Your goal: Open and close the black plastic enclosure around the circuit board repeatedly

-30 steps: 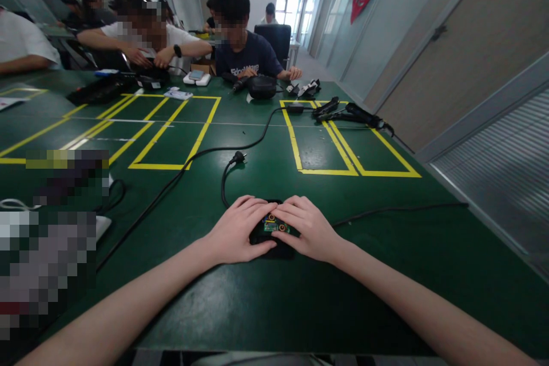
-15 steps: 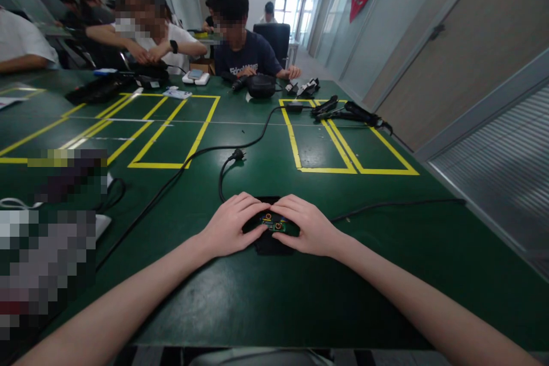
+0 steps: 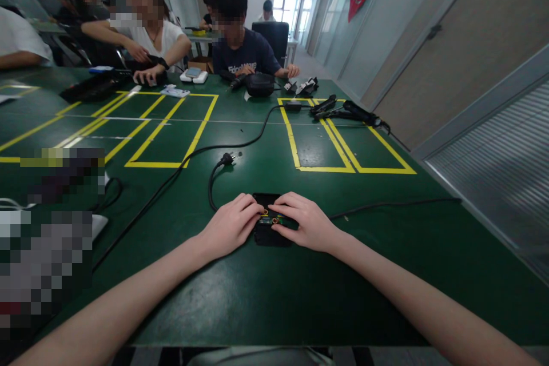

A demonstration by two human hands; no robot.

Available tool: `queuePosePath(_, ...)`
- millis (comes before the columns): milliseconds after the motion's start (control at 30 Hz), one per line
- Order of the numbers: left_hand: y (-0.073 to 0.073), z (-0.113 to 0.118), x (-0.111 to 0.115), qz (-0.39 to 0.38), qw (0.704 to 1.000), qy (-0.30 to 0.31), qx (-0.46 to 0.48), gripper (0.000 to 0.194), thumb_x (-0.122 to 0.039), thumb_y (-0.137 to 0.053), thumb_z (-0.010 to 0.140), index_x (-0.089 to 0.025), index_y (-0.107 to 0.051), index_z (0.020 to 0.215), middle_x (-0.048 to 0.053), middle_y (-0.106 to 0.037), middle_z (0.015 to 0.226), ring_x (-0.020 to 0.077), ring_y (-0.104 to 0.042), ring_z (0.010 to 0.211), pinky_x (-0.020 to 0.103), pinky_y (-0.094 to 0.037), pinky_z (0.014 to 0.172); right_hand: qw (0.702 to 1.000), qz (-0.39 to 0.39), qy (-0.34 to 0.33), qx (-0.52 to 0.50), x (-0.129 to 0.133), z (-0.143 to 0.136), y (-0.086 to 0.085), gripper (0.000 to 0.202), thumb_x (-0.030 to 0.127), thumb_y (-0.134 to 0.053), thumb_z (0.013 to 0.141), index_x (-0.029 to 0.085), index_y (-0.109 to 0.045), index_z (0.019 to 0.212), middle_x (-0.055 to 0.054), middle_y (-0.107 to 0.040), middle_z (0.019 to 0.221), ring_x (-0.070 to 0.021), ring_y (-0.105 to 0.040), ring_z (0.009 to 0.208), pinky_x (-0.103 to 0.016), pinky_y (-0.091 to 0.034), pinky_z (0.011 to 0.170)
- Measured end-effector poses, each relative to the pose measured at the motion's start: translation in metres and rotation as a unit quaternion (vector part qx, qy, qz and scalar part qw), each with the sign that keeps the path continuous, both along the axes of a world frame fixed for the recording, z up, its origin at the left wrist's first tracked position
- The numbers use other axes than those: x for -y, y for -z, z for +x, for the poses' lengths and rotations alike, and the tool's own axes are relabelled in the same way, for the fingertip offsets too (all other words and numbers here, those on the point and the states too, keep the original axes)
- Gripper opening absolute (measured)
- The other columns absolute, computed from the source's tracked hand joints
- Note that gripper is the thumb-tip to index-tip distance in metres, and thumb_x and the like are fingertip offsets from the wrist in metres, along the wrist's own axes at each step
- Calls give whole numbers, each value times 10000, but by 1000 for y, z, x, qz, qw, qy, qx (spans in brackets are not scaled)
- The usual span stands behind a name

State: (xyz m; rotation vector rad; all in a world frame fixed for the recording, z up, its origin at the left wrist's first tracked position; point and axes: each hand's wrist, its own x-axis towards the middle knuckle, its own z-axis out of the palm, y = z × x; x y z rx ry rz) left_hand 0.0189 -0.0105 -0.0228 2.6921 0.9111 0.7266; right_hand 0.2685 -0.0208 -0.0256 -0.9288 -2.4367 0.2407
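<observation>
A small green circuit board (image 3: 266,220) with copper coils sits over an open black plastic case (image 3: 273,238) on the green table. My left hand (image 3: 235,221) has its fingers pinched together on the left end of the board, thumb mostly hidden. From the other side, my right hand (image 3: 305,222) wraps its fingers and thumb round the right end of the board. The black cord with a two-pin plug (image 3: 227,159) curves out from behind my left hand. Another black cord (image 3: 386,204) runs off to the right from my right hand.
Yellow tape (image 3: 201,126) marks boxes on the table. A long black cable with an adapter (image 3: 293,107) crosses it. Blurred-out items (image 3: 47,263) lie at the left. Opposite, two people work at a black case (image 3: 260,85) and other parts; black folded pieces (image 3: 354,111) lie far right.
My left fingers have shifted on the board, and the thumb has tucked out of sight. The plug has slid left. Across the table, a person's hand has come down to the tabletop.
</observation>
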Motion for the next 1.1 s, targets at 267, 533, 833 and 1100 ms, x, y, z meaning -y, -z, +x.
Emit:
queuePosePath(267,0,-4,-4,22,1000,-11,-17,180,-250,-476,1092,-184,-643,1083,56,-676,969,205,-647,850,322,-536,748,996,-12,2,-91,-4,10,-3,288,294,-597,1025,216,-678,1290,-129,-711,1240,-256,-684,1126,-434,-594,950)
queuePosePath(533,-3,-7,-6,17,999,-1,39,200,-267,-482,1097,-186,-650,1024,61,-681,957,193,-658,876,299,-543,771,999,19,-23,17,-12,30,-15,79,216,-615,949,192,-675,903,-77,-715,897,-219,-653,830,-353,-513,737)
queuePosePath(833,-12,-10,-1,-35,997,-8,63,173,-339,-550,1040,-185,-625,1016,17,-638,875,130,-605,664,239,-459,591,999,-25,-7,-22,-3,29,-16,89,206,-563,948,196,-644,914,-4,-700,738,-128,-606,567,-246,-420,574)
queuePosePath(1100,-16,-12,3,-61,995,72,36,347,-492,-737,886,-182,-627,996,2,-640,824,134,-598,637,249,-406,548,996,-62,-57,-1,5,27,-22,74,180,-587,866,206,-607,801,32,-612,625,-105,-531,516,-236,-344,547)
